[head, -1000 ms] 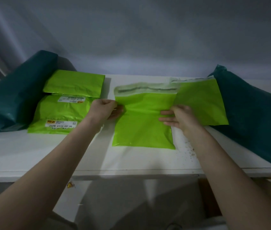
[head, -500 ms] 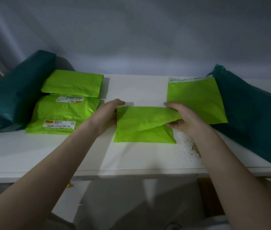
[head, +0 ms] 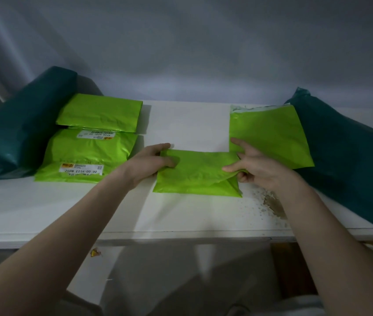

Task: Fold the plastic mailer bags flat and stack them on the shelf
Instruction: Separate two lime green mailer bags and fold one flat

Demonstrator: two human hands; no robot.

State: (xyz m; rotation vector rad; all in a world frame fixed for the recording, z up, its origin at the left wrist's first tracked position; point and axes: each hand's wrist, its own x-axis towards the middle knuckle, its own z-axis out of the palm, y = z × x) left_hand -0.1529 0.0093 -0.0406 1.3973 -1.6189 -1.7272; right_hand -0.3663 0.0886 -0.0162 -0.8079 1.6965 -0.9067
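**Folding done, top flap down on the mailer**

Pinching both side edges of the lime-green mailer bag (head: 198,173): left hand (head: 150,161) and right hand (head: 252,166). Between hands, on white shelf (head: 187,124). Open a second ago, now halved. Judged ready for folded stack (head: 94,137) beyond left hand

The centre mailer bag (head: 198,175), open flat a second ago, is now folded over, both hands gripping its side edges.
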